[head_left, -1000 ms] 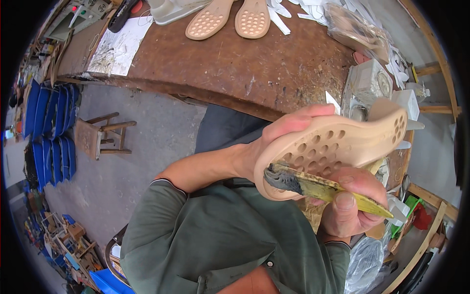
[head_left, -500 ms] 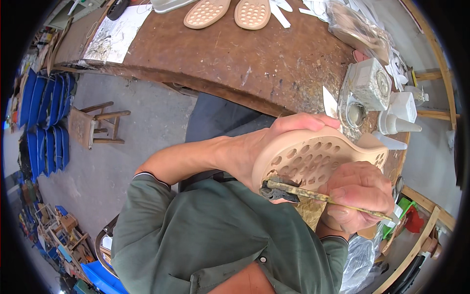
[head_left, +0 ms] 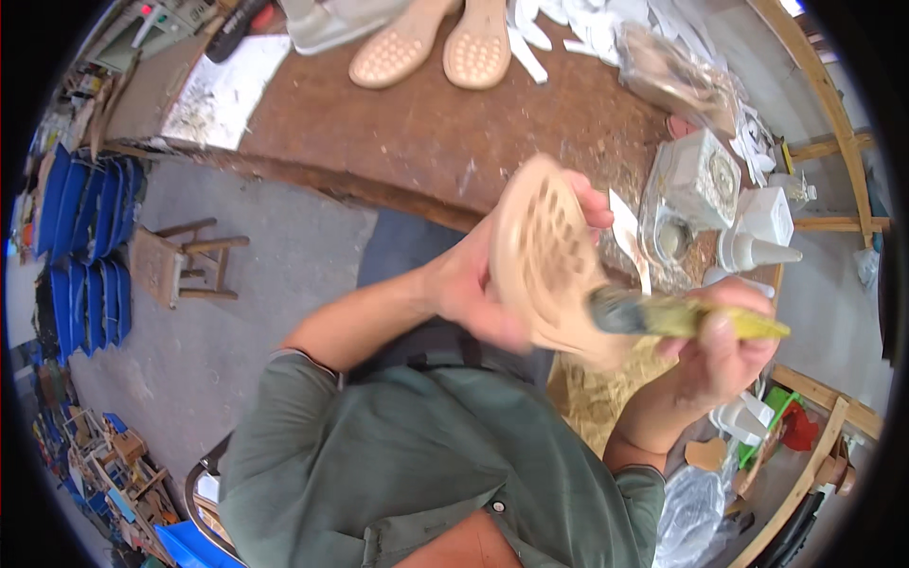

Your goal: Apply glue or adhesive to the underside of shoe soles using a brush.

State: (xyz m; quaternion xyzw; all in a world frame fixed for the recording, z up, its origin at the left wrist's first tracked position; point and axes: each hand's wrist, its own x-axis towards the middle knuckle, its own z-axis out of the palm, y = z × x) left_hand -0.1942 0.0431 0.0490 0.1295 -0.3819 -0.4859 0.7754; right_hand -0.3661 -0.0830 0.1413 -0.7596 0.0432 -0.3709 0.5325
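My left hand grips a beige shoe sole above my lap, thumb on the near side and fingertips showing past its far edge. Rows of oval hollows cover the sole's broad part, which stands tilted up. In my right hand is a brush with a dark, clotted head and a stained yellowish handle. Its bristles are at the right edge of the sole; blur hides whether they touch. On the brown table lie two more beige soles with similar hollows.
A stained white container stands at the table's right, beside a white spouted bottle and a white blade-like piece. Behind them lies a plastic-wrapped bundle. A wooden stool and blue stacked pieces are at left.
The sole has turned more upright in my left hand. My right hand has drawn the brush from the sole's near left end toward its right edge.
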